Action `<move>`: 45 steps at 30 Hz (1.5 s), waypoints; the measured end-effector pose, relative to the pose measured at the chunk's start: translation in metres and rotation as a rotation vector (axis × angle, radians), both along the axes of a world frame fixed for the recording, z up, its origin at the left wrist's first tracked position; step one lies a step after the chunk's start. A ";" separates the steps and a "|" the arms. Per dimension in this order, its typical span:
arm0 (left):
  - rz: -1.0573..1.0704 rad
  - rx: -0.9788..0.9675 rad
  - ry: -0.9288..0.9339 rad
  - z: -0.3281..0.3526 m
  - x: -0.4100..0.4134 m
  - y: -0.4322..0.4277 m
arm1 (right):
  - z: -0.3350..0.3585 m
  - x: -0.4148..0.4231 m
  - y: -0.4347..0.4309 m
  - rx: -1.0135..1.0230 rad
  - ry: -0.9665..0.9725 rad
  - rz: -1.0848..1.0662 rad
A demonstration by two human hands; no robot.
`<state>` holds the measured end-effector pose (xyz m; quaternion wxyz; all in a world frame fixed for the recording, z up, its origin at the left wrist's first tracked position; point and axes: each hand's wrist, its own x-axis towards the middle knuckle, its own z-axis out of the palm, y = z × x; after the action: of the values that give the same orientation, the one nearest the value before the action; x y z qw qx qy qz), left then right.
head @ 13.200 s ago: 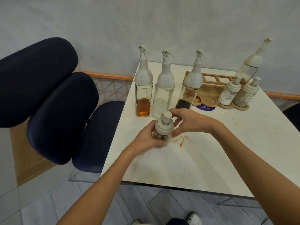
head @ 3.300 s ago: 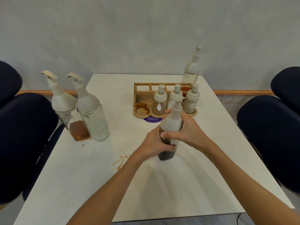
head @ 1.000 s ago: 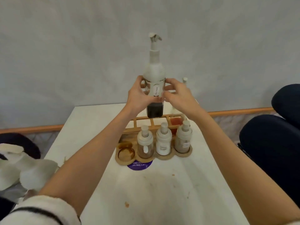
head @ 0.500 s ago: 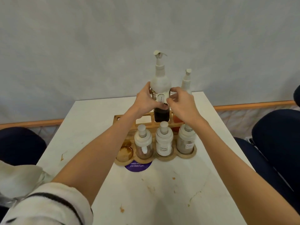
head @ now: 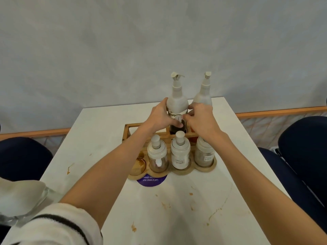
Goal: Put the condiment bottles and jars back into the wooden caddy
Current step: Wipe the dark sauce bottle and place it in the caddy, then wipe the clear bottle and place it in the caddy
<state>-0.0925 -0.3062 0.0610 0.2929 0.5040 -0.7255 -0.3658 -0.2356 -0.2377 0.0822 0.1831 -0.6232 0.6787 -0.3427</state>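
head view: left hand [head: 159, 116] and right hand [head: 201, 118] both curled round dark bottle [head: 177, 101], upright in caddy [head: 136, 125] back row, 12 o'clock of sugar jar [head: 180, 154].

A white rectangular table [head: 99, 131] carries a wooden caddy [head: 126, 131], directly below where the left hand [head: 157, 117] and right hand [head: 201, 117] grip a dark-sauce bottle [head: 177, 101]. Nearer the viewer than the grip, a round purple sticker [head: 151, 181] lies flat, partly covered by the caddy's front. Brown stains [head: 166, 205] are scattered nearer still, and far to the grip's near left a blurred white-topped glass bottle [head: 23, 197] shows at the table's edge.
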 end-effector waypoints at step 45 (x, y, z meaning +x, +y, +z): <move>0.084 -0.278 0.335 0.057 0.227 0.301 | 0.018 0.198 0.190 -0.008 -0.040 0.419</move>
<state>0.1347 -0.0051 0.1180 0.4909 0.4208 -0.6885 -0.3284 -0.0371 -0.0482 0.1006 0.2614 -0.7446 0.5289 -0.3123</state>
